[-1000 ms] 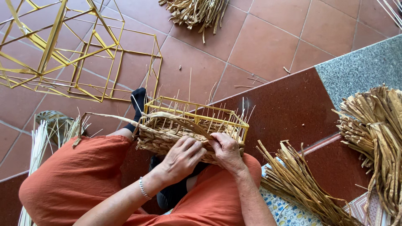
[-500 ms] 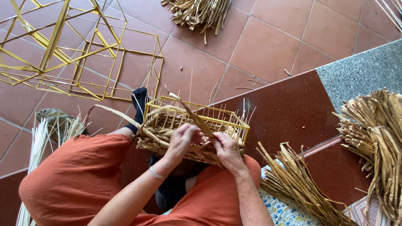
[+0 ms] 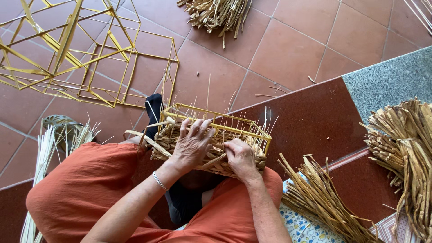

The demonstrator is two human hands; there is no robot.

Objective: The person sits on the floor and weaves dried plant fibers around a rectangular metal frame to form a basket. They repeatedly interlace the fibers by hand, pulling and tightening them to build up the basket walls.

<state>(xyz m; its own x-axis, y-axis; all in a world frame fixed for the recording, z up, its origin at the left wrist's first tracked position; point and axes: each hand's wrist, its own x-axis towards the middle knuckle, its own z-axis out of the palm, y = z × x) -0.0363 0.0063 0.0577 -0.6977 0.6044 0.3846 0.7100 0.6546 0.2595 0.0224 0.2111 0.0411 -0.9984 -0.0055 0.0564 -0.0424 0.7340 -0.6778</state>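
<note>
Now the left hand [image 3: 192,143] lay flat over the top of the half-woven basket [image 3: 211,144] on the lap, no longer lifting the long strand it pulled up a moment before, so that strand looked tucked in. The right hand [image 3: 240,157] pinched the woven side. Farther off lay three straw bundles [image 3: 319,202] and a heap of yellow frames [image 3: 85,58].

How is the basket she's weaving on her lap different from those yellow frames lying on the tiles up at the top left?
The basket has woven straw filling its lower sides; the empty frames are bare sticks you can see the tiles through. The basket sits on the lap with the left hand and right hand on it; the frames lie untouched on the floor. The basket is a single piece, the frames a tangled pile of several. Both share a yellow boxy stick skeleton.
</note>
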